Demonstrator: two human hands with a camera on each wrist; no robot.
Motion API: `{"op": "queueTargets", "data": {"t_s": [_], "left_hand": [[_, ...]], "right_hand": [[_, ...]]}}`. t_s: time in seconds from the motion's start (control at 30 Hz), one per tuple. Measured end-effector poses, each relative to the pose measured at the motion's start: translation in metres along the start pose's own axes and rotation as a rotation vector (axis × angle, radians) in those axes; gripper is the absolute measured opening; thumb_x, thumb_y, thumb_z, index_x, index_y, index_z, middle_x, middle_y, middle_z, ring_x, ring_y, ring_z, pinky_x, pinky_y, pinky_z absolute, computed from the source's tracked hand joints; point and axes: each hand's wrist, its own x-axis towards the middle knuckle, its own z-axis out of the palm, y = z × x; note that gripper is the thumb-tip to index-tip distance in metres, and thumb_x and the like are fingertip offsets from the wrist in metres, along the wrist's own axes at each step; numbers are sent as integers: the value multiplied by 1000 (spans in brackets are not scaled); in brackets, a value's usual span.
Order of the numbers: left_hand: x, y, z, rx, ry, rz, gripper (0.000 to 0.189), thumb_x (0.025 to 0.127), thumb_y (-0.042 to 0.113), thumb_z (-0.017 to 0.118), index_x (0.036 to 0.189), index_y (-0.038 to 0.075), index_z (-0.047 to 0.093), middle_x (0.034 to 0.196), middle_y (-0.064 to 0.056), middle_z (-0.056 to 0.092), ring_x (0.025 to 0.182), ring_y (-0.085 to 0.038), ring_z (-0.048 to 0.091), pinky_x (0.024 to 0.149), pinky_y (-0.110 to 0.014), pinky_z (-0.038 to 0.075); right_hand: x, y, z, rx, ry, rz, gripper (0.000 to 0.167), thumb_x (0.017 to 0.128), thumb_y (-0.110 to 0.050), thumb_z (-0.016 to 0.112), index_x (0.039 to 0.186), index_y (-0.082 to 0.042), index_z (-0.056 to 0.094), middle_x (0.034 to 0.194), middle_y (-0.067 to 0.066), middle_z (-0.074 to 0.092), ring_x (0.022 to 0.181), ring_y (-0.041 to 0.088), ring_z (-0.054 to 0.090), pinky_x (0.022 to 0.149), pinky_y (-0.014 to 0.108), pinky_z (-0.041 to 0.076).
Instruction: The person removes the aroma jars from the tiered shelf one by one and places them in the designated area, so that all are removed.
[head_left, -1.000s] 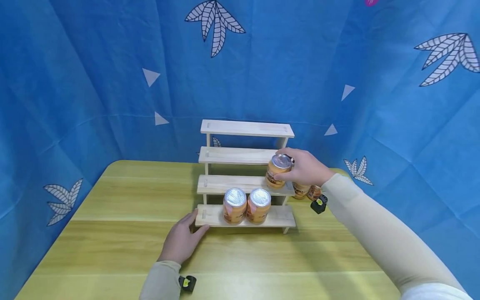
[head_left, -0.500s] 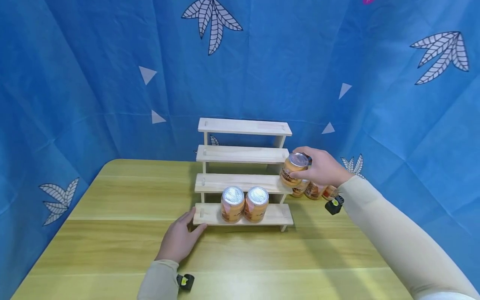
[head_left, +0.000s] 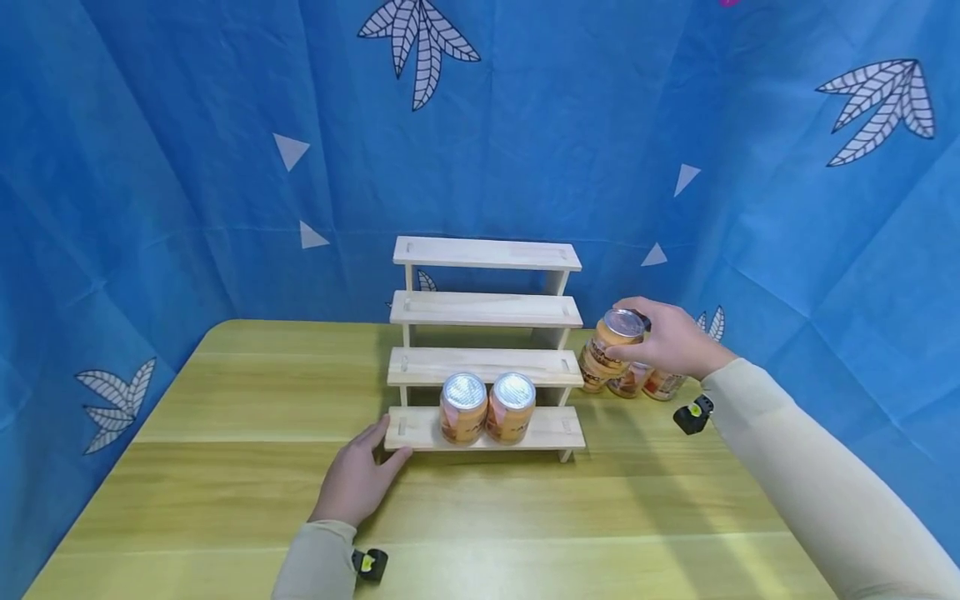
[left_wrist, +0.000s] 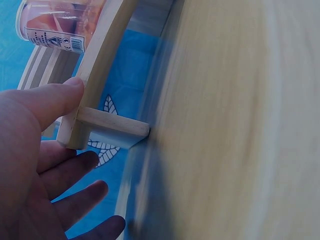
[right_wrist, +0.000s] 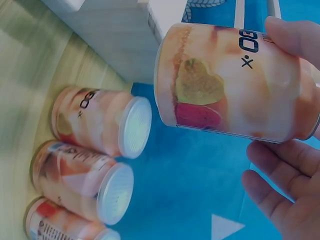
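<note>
My left hand (head_left: 352, 479) holds the left end of the lowest tier of a stepped wooden shelf (head_left: 486, 308), thumb on the front edge and forefinger at the end. The left wrist view shows its other fingers loosely spread below. My right hand (head_left: 675, 340) grips an orange can (right_wrist: 220, 85) with a clear plastic lid, thumb on one side, fingers on the other. This can is raised right of the shelf, overlapping a table can (head_left: 592, 375) in the head view. On the lowest tier two matching cans (head_left: 463, 412) stand side by side.
Several cans (right_wrist: 80, 180) stand in a row on the wooden table (head_left: 262, 483), just right of the shelf. Behind the table hangs a blue curtain (head_left: 585, 125) with white leaf prints. The shelf's upper tiers (head_left: 487, 252) rise toward it.
My right hand has carried its can rightward, from over the second tier to beside the shelf above the table cans. My left hand has stayed at the shelf's end.
</note>
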Motion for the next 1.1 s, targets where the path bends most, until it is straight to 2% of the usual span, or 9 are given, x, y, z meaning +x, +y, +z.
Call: {"op": "queueTargets", "data": {"t_s": [0.3, 0.53, 0.77, 0.9, 1.1], "left_hand": [[-2, 4, -1, 6, -1, -19, 75, 95, 46, 68, 152, 4, 41, 152, -21, 45, 139, -43, 43, 114, -57, 36], [-1, 2, 1, 1, 3, -8, 76, 95, 47, 68, 152, 4, 42, 152, -20, 45, 139, -42, 43, 114, -56, 37], [1, 2, 1, 0, 13, -4, 76, 95, 48, 68, 152, 4, 43, 151, -21, 46, 138, -42, 44, 114, -57, 37], [1, 2, 2, -3, 12, -15, 77, 94, 49, 69, 152, 5, 43, 151, -20, 46, 139, -42, 44, 114, -56, 37], [0, 2, 2, -9, 11, -18, 76, 94, 47, 70, 151, 5, 43, 151, -20, 46, 139, -41, 44, 114, -56, 37]], "right_hand": [[-7, 16, 7, -29, -21, 22, 80, 80, -57, 81, 140, -10, 54, 117, 13, 66, 98, 27, 63, 75, 42, 58], [-9, 29, 23, -35, -17, -18, 71, 80, -49, 83, 134, -10, 58, 112, 9, 68, 95, 23, 63, 75, 38, 55], [-7, 34, 42, -50, -1, -42, 65, 79, -44, 86, 129, -11, 60, 106, 6, 69, 91, 22, 65, 75, 39, 56], [-6, 38, 55, -22, -15, -59, 65, 80, -39, 86, 128, -7, 59, 109, 8, 69, 96, 24, 66, 79, 42, 57], [-4, 45, 73, -72, -14, -51, 70, 78, -37, 88, 131, -3, 58, 114, 12, 69, 101, 28, 67, 82, 47, 58]]}}
